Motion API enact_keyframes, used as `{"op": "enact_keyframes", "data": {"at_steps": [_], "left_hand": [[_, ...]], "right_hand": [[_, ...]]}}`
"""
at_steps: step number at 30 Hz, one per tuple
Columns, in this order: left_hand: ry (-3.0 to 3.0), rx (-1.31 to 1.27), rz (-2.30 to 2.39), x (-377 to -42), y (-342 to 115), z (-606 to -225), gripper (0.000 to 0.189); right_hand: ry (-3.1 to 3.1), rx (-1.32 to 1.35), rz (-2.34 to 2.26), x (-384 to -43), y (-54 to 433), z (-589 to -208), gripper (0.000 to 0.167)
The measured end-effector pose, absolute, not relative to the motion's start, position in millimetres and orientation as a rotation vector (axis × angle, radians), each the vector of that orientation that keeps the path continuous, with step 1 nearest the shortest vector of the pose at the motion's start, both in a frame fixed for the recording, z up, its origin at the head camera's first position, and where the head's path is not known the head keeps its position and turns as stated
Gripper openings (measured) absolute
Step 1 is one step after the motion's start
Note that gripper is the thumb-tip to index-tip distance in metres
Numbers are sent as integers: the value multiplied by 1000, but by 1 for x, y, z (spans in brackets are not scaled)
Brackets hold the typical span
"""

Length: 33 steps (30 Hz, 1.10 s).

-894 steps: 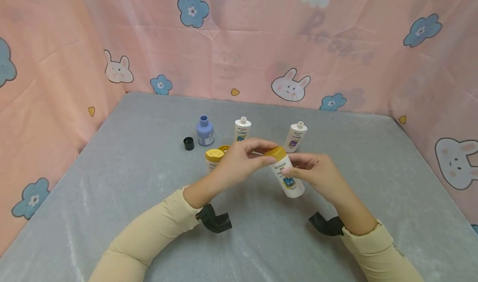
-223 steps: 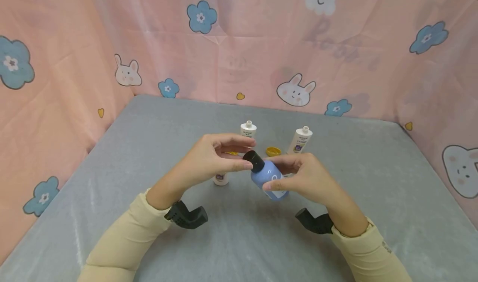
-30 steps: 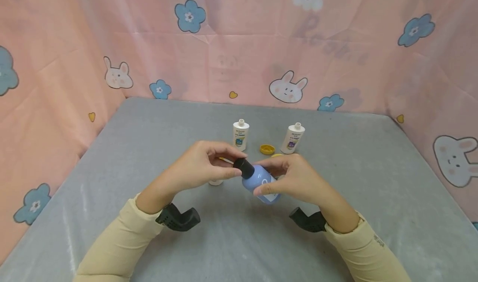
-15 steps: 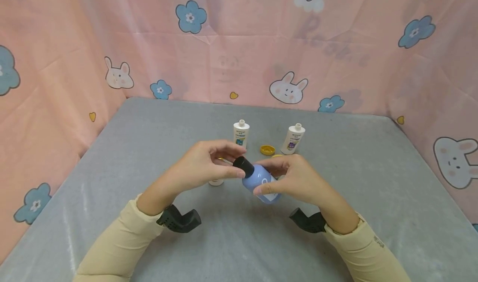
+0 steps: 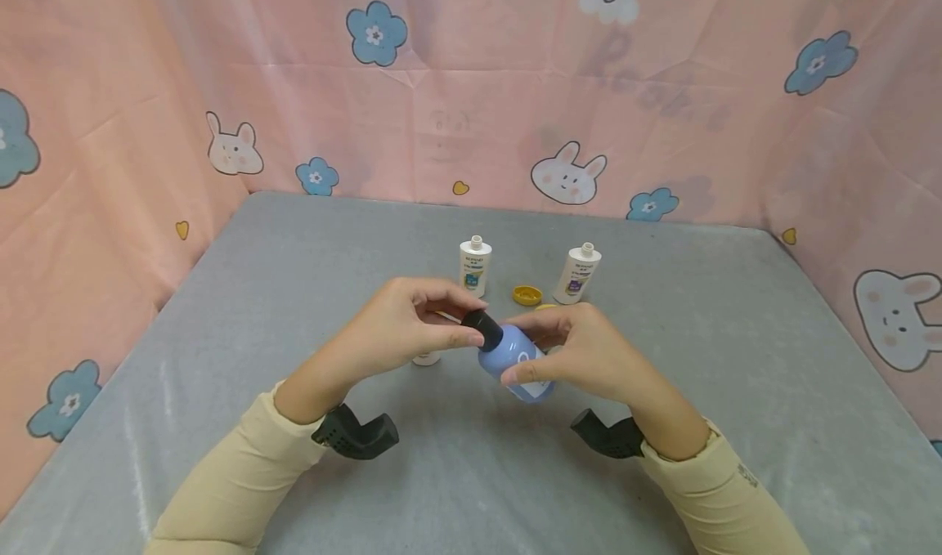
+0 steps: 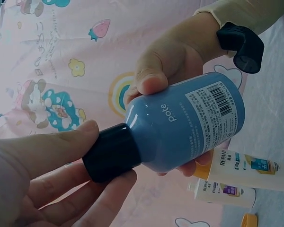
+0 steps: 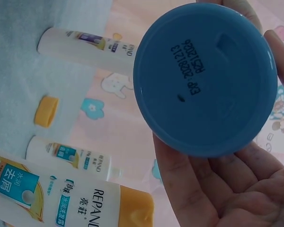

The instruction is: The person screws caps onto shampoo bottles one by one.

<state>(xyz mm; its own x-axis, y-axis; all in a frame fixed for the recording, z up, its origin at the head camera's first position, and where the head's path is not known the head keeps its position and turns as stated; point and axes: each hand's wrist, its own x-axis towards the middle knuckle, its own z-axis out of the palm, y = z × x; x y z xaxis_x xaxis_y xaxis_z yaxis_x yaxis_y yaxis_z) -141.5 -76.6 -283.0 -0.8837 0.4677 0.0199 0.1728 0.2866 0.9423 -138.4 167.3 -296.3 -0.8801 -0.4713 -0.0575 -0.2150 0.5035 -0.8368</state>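
My right hand [image 5: 596,355] grips a blue bottle [image 5: 515,360], tilted with its neck toward the left, above the table. A black cap [image 5: 482,329] sits on the bottle's neck. My left hand [image 5: 390,330] pinches that cap between thumb and fingers. In the left wrist view the cap [image 6: 112,152] meets the shoulder of the bottle [image 6: 165,120], whose label and barcode show. The right wrist view shows the round base of the bottle [image 7: 206,80] with a printed date.
Two uncapped white bottles stand at the back, one in the middle [image 5: 474,269] and one at right [image 5: 577,275]. A loose yellow cap [image 5: 527,295] lies between them. A yellow-capped white bottle [image 7: 57,194] stands nearer; another white bottle [image 5: 426,360] is mostly hidden behind my left hand.
About thirty seconds ago my hands held a yellow-capped white bottle, and the blue bottle stood uncapped beside its black cap. Over the last second, my left fingers shift slightly on the cap.
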Motion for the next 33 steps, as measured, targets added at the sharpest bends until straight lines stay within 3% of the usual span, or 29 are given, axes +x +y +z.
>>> {"op": "enact_keyframes", "data": {"at_steps": [18,27,33], "left_hand": [[2214,875,1664,-142,-81,-286,35],[2180,689,1724,-141,-76,-285,43],[2260,611,1716,-143,-72,-290,37]], "right_hand": [[2429,-556,-1318,-139,170,-295,54],[2477,-554,-1338,-137,169,-294,54],[2513,-548,-1332,-137,167,-294,51]]}}
